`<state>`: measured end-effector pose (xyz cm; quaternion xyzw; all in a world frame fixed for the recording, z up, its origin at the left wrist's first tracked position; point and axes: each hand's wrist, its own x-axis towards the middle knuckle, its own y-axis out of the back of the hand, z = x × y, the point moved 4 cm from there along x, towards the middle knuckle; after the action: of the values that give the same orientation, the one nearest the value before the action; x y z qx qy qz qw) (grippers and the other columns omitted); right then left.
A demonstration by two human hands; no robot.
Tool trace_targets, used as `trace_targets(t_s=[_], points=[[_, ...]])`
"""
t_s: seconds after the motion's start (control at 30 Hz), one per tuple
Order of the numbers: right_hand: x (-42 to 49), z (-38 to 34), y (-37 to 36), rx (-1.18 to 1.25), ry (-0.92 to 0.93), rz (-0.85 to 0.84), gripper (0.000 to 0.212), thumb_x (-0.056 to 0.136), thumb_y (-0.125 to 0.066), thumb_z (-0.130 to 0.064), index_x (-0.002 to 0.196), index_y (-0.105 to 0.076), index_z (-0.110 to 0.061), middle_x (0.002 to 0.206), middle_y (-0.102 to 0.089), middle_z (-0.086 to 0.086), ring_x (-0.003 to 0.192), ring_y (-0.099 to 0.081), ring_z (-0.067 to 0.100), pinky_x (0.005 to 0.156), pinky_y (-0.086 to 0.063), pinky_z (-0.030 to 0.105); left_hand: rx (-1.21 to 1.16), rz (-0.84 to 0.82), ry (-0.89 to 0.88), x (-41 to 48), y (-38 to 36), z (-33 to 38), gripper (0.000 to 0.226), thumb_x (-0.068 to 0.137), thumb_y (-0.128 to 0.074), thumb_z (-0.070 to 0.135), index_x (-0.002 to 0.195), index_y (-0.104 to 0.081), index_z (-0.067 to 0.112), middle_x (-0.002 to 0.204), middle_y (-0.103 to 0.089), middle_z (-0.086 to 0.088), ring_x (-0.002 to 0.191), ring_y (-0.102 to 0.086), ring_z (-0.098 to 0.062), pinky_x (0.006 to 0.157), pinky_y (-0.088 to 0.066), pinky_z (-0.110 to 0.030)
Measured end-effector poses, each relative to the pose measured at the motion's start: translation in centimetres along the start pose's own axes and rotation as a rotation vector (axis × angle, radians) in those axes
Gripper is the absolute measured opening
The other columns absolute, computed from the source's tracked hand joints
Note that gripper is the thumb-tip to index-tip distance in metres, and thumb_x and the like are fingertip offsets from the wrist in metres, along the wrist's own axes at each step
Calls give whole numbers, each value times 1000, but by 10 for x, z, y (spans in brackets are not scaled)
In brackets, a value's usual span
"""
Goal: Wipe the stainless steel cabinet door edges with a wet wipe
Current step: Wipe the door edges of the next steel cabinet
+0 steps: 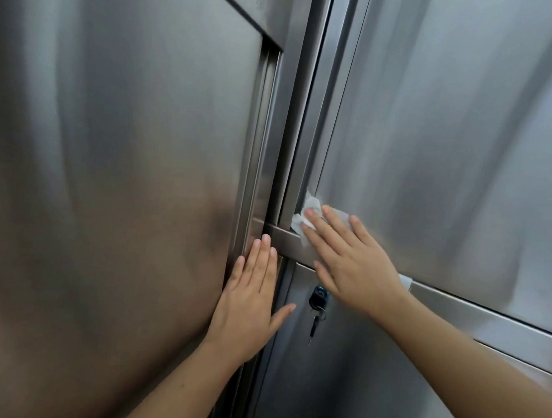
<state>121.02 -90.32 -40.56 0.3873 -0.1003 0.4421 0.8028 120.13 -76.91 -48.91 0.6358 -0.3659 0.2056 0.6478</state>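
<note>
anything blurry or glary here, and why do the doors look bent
Head view: soft streaky reflections on the steel, no hard glare; the right hand pressing the wet wipe is slightly smeared at its edges, the left hand sharper; the wide lens bows the left door outward.

White wet wipe [309, 210] — crumpled against steel door edge [305, 165].

White wet wipe [309, 212]; grey steel cabinet door [448, 138]; black key [316, 321]
</note>
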Motion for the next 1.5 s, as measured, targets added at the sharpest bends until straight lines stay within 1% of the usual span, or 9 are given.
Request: trace_targets(t_s=[0.17, 0.47, 0.67, 0.77, 0.87, 1.0, 1.13, 1.33, 1.5], points=[[-26, 5, 7, 138, -125, 63, 56, 87, -32, -33, 133, -50, -6, 143, -42, 10, 130, -42, 28, 102, -35, 48, 34, -26, 1, -3, -9, 0, 77, 87, -26, 55, 138, -33, -3, 147, -29, -22, 135, -30, -32, 109, -20, -43], [-37, -13, 13, 289, -231, 99, 57, 86, -35, -32, 131, -50, 0, 142, -42, 16, 130, -39, 37, 100, -35, 53, 20, -60, 61, -11, -12, 3, 76, 86, -24, 54, 138, -32, -1, 147, -26, -19, 136, -28, -29, 109, -14, -41], [-28, -44, 10, 256, -124, 45, 59, 85, -56, -34, 134, -48, -2, 144, -39, 14, 132, -38, 32, 103, -33, 49, 46, 26, 49, -26, -20, 4, 82, 78, -62, 52, 135, -40, -3, 144, -35, -20, 132, -36, -30, 110, -17, -41], [-27, -58, 2, 145, -81, -36, 62, 83, -59, -41, 133, -50, -6, 144, -41, 12, 132, -40, 28, 104, -35, 46, 84, -2, 56, -34, -24, 6, 72, 88, -39, 53, 134, -41, -1, 143, -35, -19, 132, -37, -28, 110, -23, -42], [-29, -71, -9, 48, -44, -110, 63, 84, -54, -47, 135, -48, -11, 144, -40, 10, 133, -39, 25, 106, -33, 41, 50, -52, 95, -41, -29, 7, 71, 86, -24, 48, 135, -38, -1, 144, -33, -19, 136, -31, -26, 110, -10, -40], [-30, -85, -24, -53, 2, -183, 64, 90, -41, -48, 142, -33, -12, 151, -26, 8, 138, -26, 27, 111, -23, 41, 52, 7, 93, -52, -40, 10, 69, 88, -39, 49, 135, -36, 0, 145, -30, -18, 139, -25, -25, 111, -12, -40], [-24, -92, -40, -147, 25, -226, 66, 98, -19, -40, 143, 1, 3, 151, 10, 22, 141, 3, 38, 105, 12, 52, 139, 8, 69, -56, -47, 9, 87, 74, -63, 57, 135, -35, 3, 144, -32, -15, 133, -34, -25, 111, -16, -40], [-26, -102, -49, -251, 31, -233, 71, 99, -13, -43, 139, 10, 10, 142, 20, 35, 122, 30, 51, 92, 25, 59, 272, -9, 91, -57, -52, 11, 86, 79, -54, 64, 140, -27, 10, 148, -22, -10, 137, -23, -22, 111, -5, -39], [-29, -111, -61, -333, 2, -206, 76, 96, -14, -48, 140, 7, 10, 130, 27, 44, 118, 33, 61, 91, 28, 68, 342, -40, 106, -59, -58, 11, 84, 84, -44, 64, 144, -20, 10, 151, -15, -10, 139, -16, -23, 111, -1, -42]])
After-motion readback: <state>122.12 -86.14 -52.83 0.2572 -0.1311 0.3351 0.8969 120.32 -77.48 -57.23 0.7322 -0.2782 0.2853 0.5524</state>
